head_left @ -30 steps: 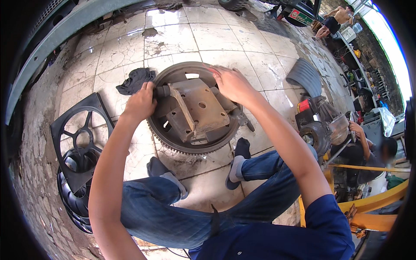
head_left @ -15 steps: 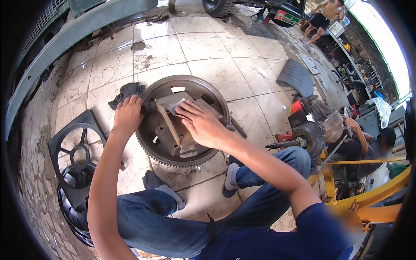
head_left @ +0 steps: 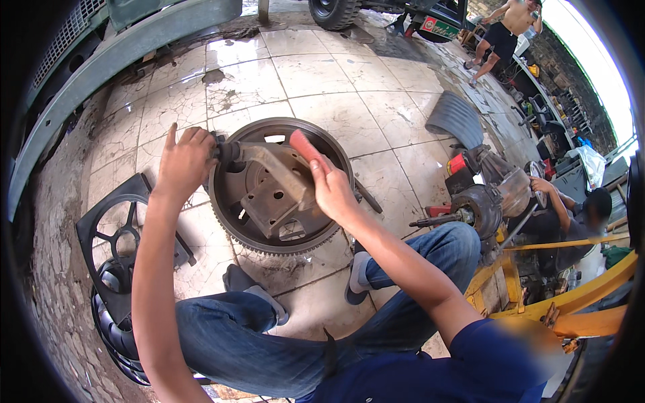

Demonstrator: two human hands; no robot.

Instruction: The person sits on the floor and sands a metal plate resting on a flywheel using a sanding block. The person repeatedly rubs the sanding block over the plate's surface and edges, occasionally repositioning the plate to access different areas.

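A large toothed flywheel (head_left: pixel 225 236) lies on the tiled floor in front of me. A brown metal bracket (head_left: pixel 272 161) with a bent arm and a flat, holed plate is tilted over its middle. My left hand (head_left: pixel 185 163) is closed round the bracket's dark rounded end at the flywheel's left rim, one finger sticking up. In my right hand (head_left: pixel 332 189), a folded reddish strip that looks like sandpaper (head_left: pixel 306 146) is pinched between thumb and fingers. That hand is beside the arm's right end; whether it also touches the metal is hidden.
A black fan shroud (head_left: pixel 85 218) lies to the left. Gearbox-like machinery (head_left: pixel 470 205) and a yellow frame (head_left: pixel 514 285) stand right, near a crouching person (head_left: pixel 571 232). A curved grey sheet (head_left: pixel 455 119) lies beyond. Another person (head_left: pixel 504 40) stands at the far right.
The bracket has been raised and turned. My right hand has lifted from lying flat on the whitish paper and now pinches a reddish strip. The dark cloth-like patch by my left hand is out of sight.
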